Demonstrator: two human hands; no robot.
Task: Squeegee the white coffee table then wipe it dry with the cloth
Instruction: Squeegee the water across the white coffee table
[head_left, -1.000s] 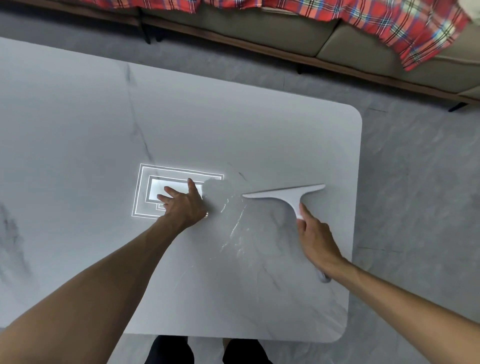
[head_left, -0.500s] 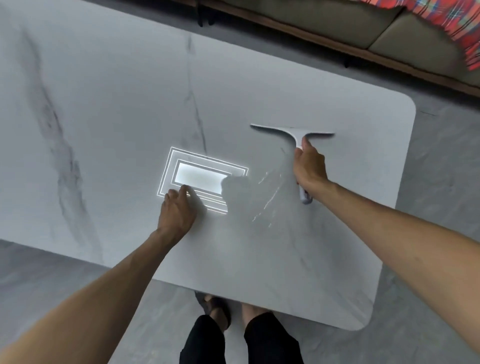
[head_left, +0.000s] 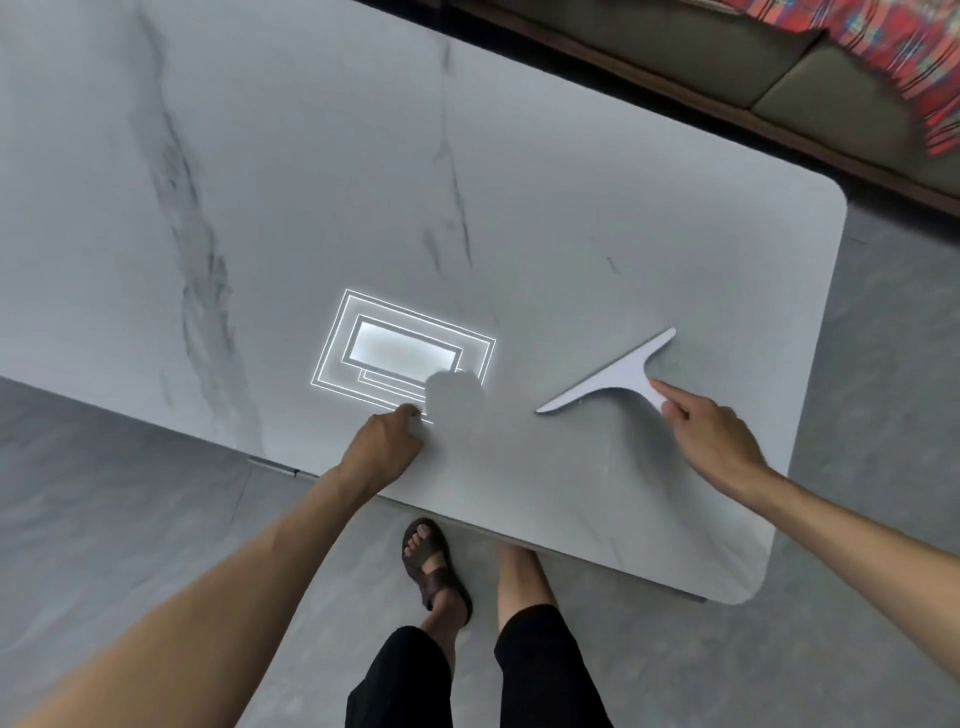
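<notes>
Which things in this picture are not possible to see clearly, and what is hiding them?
1. Head view: the squeegee handle is mostly covered by the right hand.
2. Head view: the left hand hides its own fingers behind its back, so their pose is unclear.
3. Head view: the coffee table is cut off by the left and top edges.
4. The cloth is not in frame.
</notes>
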